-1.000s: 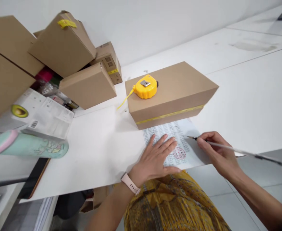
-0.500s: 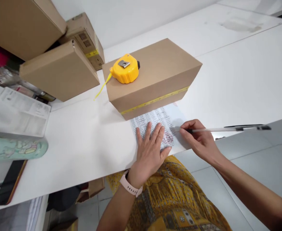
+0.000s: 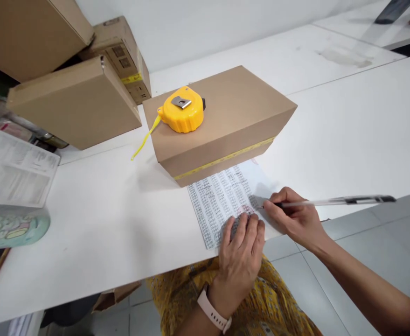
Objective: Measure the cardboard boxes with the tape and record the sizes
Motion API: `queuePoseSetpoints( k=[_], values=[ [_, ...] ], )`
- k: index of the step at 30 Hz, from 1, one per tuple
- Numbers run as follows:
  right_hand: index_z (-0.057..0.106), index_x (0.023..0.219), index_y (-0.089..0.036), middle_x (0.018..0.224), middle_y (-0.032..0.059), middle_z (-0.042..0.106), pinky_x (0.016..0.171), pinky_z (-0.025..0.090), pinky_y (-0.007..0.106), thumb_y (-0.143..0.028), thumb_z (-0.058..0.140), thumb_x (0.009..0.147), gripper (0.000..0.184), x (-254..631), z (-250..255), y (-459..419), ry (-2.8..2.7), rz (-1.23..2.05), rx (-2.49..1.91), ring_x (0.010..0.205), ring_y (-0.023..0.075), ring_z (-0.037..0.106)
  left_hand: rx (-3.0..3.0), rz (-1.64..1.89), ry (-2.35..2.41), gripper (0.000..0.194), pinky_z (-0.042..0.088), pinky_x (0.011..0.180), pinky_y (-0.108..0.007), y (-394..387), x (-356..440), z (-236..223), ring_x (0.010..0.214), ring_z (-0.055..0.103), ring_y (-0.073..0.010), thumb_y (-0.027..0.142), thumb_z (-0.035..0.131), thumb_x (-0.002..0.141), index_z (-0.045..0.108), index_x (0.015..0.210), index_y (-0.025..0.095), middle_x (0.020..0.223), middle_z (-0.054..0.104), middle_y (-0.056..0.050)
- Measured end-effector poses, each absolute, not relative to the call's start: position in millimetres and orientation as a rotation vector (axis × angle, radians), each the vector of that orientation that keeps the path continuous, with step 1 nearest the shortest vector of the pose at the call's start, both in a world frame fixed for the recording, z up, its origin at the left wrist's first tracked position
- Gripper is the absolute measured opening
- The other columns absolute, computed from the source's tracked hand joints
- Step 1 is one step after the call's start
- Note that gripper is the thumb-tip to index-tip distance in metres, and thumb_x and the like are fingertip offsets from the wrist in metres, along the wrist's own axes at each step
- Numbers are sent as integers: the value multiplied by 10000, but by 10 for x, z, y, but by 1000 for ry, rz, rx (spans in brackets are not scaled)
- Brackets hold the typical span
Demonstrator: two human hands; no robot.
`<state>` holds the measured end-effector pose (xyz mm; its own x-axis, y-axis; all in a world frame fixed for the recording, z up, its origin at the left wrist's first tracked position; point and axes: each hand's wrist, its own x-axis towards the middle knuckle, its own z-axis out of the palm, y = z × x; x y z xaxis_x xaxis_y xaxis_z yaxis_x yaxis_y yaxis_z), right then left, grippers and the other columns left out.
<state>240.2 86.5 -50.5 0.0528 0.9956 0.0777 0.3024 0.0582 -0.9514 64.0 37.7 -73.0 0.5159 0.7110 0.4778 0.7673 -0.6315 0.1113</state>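
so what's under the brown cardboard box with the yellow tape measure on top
Pale paper with dark writing shows along the front lower edge of the brown cardboard box. Whether it continues underneath is hidden: the box covers that area.

Pen (image 3: 316,203), in the right grip (image 3: 297,219): barrel was clear, glossy plastic. Sheet (image 3: 222,196), under the left grip (image 3: 241,254): was matt paper. Carton (image 3: 239,102), beyond the left grip: was smooth, matt cardboard. Tape measure (image 3: 184,119), farther beyond the left grip: case was glossy plastic, clip (image 3: 181,102) shiny metal. Worktop (image 3: 114,200), left of the left grip: was smooth, faintly glossy. Wristband (image 3: 211,310), behind the left grip: looked like matt rubber. Garment (image 3: 184,291), below the left grip: was creased cloth.
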Motion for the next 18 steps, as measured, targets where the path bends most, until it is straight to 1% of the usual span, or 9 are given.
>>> queuePoseSetpoints(
  k=[3, 5, 8, 14, 18],
  values=[
    [491, 734, -238, 582, -55, 446, 418, 268, 239, -346, 663, 921, 276, 2403, -553, 831, -1495, 850, -1375, 480, 89, 332, -2611, -770, -1278, 357, 388, 1198, -434, 387, 628, -734, 1346, 549, -235, 177, 505, 1023, 618, 1353, 103, 1410, 651, -55],
    [481, 742, -239, 593, -57, 441, 420, 266, 236, -305, 629, 943, 258, 2403, -562, 817, -1554, 826, -1356, 485, 88, 324, -2590, -823, -1278, 343, 375, 1210, -433, 389, 624, -737, 1335, 562, -233, 162, 498, 1023, 639, 1330, 103, 1380, 672, -51],
    [484, 762, -242, 604, -55, 459, 431, 287, 235, -268, 613, 952, 231, 2403, -559, 809, -1614, 828, -1350, 497, 92, 350, -2580, -879, -1300, 333, 360, 1228, -426, 382, 632, -757, 1329, 571, -229, 151, 496, 1019, 658, 1307, 111, 1342, 697, -41],
    [481, 755, -247, 582, -62, 456, 428, 302, 239, -275, 619, 948, 239, 2414, -589, 803, -1617, 836, -1388, 485, 98, 364, -2584, -878, -1329, 342, 401, 1215, -427, 362, 647, -808, 1360, 552, -233, 166, 522, 1010, 652, 1324, 134, 1371, 679, -38],
    [492, 752, -247, 583, -57, 477, 422, 315, 240, -291, 626, 943, 237, 2426, -610, 799, -1636, 826, -1410, 479, 100, 380, -2567, -920, -1331, 340, 359, 1245, -420, 362, 653, -821, 1359, 554, -223, 171, 501, 1019, 657, 1319, 130, 1362, 685, -34]
  ],
)
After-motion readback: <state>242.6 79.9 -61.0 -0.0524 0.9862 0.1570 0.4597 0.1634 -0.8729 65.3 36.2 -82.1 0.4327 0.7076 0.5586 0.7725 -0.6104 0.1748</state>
